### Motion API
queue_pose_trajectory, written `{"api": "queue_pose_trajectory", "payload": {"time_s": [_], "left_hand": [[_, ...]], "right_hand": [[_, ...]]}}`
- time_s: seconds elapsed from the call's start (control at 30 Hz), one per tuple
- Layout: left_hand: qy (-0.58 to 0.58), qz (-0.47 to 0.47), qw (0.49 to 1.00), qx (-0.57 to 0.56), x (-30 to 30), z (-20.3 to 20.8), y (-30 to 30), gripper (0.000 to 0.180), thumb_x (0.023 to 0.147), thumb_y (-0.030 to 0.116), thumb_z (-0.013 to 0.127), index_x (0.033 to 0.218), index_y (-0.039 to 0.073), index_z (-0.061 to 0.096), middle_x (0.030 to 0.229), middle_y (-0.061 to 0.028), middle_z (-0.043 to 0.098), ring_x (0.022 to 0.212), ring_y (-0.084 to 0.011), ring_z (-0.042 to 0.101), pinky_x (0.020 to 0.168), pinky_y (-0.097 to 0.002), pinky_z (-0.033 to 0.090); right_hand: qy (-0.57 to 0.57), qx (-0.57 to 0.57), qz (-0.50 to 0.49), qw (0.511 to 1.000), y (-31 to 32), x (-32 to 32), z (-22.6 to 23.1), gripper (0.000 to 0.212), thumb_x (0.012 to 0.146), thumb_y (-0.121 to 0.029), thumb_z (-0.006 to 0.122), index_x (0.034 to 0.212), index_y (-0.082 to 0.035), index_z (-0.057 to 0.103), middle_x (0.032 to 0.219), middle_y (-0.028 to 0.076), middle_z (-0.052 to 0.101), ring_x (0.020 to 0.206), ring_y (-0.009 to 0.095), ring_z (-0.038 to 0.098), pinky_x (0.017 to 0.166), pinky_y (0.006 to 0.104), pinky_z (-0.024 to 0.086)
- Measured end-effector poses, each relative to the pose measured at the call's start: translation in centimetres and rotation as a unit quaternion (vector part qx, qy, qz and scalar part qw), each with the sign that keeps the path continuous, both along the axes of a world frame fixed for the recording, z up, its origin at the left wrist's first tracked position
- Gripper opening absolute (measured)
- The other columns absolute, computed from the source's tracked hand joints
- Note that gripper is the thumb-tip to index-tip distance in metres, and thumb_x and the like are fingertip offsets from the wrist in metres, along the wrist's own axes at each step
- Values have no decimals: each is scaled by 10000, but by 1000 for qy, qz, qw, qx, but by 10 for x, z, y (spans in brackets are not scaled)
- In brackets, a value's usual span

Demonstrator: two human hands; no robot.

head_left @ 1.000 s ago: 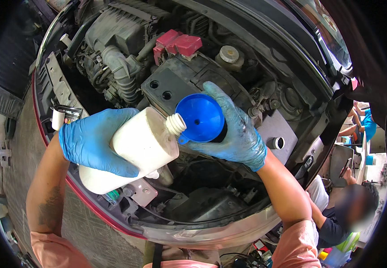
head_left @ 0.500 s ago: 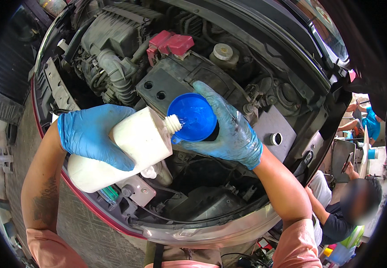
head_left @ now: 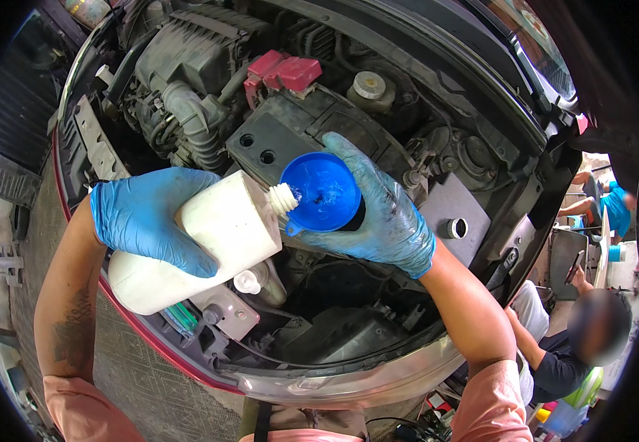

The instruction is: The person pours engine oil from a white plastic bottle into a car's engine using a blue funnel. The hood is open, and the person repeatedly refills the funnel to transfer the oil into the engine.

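Note:
My left hand (head_left: 156, 217), in a blue glove, is closed around a large white plastic bottle (head_left: 235, 215). The bottle lies tilted over the engine bay, its threaded mouth at the left rim of a blue funnel (head_left: 328, 186). A little clear liquid glistens at the mouth, and wet streaks show inside the funnel around its dark outlet. Gloved and stained with dark smears, my right hand (head_left: 393, 214) holds the funnel between thumb and fingers. The funnel's spout is hidden from view. Below the bottle shows a white filler neck (head_left: 249, 281).
Beyond my hands lie the black battery cover (head_left: 283, 132), a red terminal cover (head_left: 294, 72) and a reservoir with a round cap (head_left: 369, 85). A small black-rimmed cap (head_left: 457, 228) rests on a grey panel. A seated person (head_left: 563, 361) holds a phone at the right.
The liquid running from the bottle has thinned, and the funnel's dark outlet now shows. The bottle has shifted slightly left and up, while the funnel has moved slightly right.

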State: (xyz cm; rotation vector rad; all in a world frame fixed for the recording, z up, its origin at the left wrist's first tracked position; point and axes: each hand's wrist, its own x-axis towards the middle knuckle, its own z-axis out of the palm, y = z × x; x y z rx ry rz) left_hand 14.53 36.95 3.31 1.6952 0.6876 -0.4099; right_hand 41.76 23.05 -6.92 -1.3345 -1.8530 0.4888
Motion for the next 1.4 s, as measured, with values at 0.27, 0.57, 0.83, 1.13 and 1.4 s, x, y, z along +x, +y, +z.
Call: {"api": "queue_pose_trajectory", "payload": {"time_s": [0.27, 0.57, 0.83, 1.13, 1.4], "left_hand": [[41, 1, 999, -14, -1, 3, 2, 885, 620, 276, 989, 1357, 23, 571, 1191, -101, 708, 1075, -184, 670, 959, -361, 559], [-47, 29, 998, 0, 0, -5, -7, 936, 624, 291, 980, 1400, 19, 534, 1274, -111, 673, 1147, -201, 640, 1026, -375, 516], [-165, 90, 977, 106, -11, -15, -20, 842, 671, 289, 935, 1365, -7, 561, 1222, -139, 700, 1111, -222, 682, 998, -385, 538], [-265, 387, 875, 121, -72, -39, -63, 1075, 633, 167, 950, 1525, -23, 381, 1415, -146, 593, 1278, -249, 607, 1115, -402, 462], [-253, 497, 742, 374, -153, -90, -86, 1147, 643, 333, 910, 1584, 40, 324, 1508, -137, 506, 1376, -293, 527, 1182, -448, 407]], "right_hand": [[1, 23, 6, 1000, 1, 0, -2, 1111, 666, -370, 996, 1511, 43, 407, 1439, 259, 580, 1282, 353, 635, 1104, 438, 491], [-3, -18, -4, 1000, -1, 1, 0, 1135, 660, -366, 1000, 1526, 35, 388, 1440, 244, 580, 1292, 344, 628, 1117, 447, 482], [28, -30, -14, 999, -2, 2, 0, 1087, 679, -362, 981, 1528, 14, 416, 1464, 239, 558, 1311, 362, 610, 1104, 438, 499], [67, -83, -28, 994, -1, 18, -7, 1120, 681, -313, 969, 1564, 10, 362, 1581, 226, 428, 1461, 339, 448, 1205, 441, 367], [306, -148, -39, 940, 0, 18, -17, 1173, 666, -203, 965, 1591, 16, 278, 1566, 185, 406, 1434, 284, 455, 1215, 422, 346]]}}
